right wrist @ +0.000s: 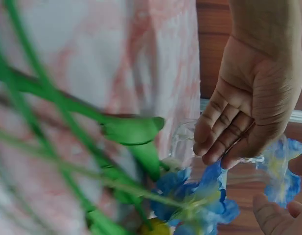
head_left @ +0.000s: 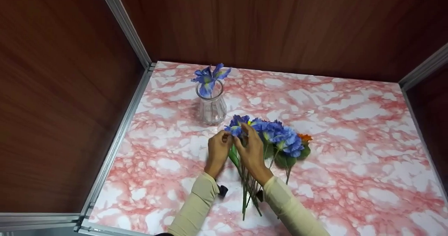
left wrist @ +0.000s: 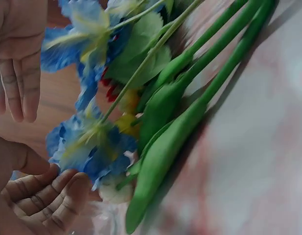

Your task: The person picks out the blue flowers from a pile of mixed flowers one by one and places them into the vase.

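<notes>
The left hand (head_left: 218, 151), at the centre of the head view, pinches a petal of a blue flower (left wrist: 92, 149) between thumb and fingertips. The right hand (head_left: 251, 151) lies just right of it, thumb and index finger spread apart. The flower has ruffled blue petals, a pale yellow centre and a thin green stem. I count 2 hands on or near this 1 flower, which sits at the left hand's fingertips, to their right in the left wrist view.

More blue flowers (head_left: 280, 138) overlap too closely to count, right of centre, with 1 orange flower (head_left: 305, 137) at their right end. Green stems (head_left: 244, 197) run toward the bottom. Upper left of centre, 1 clear glass vase (head_left: 213, 112) holds 1 blue iris (head_left: 207, 84). The tabletop (head_left: 350, 141) is marbled red and white.
</notes>
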